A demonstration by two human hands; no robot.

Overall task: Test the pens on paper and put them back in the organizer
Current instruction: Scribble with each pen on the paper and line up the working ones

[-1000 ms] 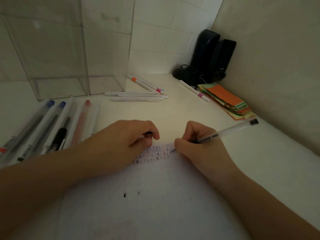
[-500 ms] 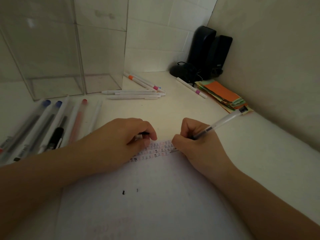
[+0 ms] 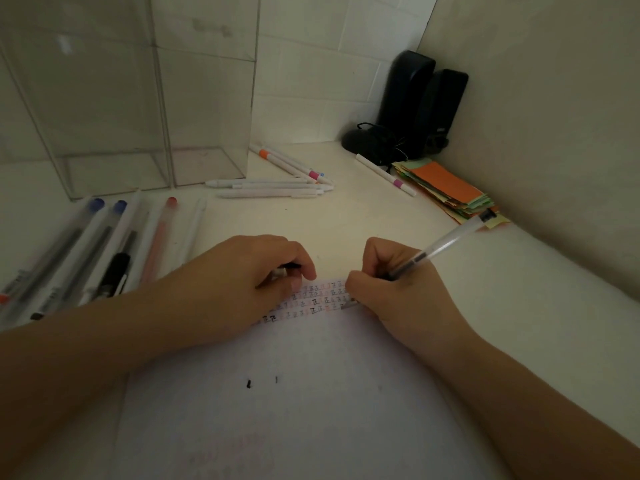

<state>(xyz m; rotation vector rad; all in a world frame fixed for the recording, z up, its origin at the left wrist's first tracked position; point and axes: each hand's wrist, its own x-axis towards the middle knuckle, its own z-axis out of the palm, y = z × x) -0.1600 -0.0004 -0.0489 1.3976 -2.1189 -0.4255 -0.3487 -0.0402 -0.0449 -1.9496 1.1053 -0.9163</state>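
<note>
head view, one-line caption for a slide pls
Right hand tests a clear pen on paper; left hand holds its cap; organizer behind.

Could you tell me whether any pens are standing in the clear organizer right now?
No, the clear organizer shows no pens; the pens lie on the table.

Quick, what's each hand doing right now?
Left hand: fingers curled round a small black pen cap.
Right hand: gripping a clear pen, tip on the paper.

Loose pens (image 3: 273, 188) before organizer (image 3: 138, 109) mouth.
</note>
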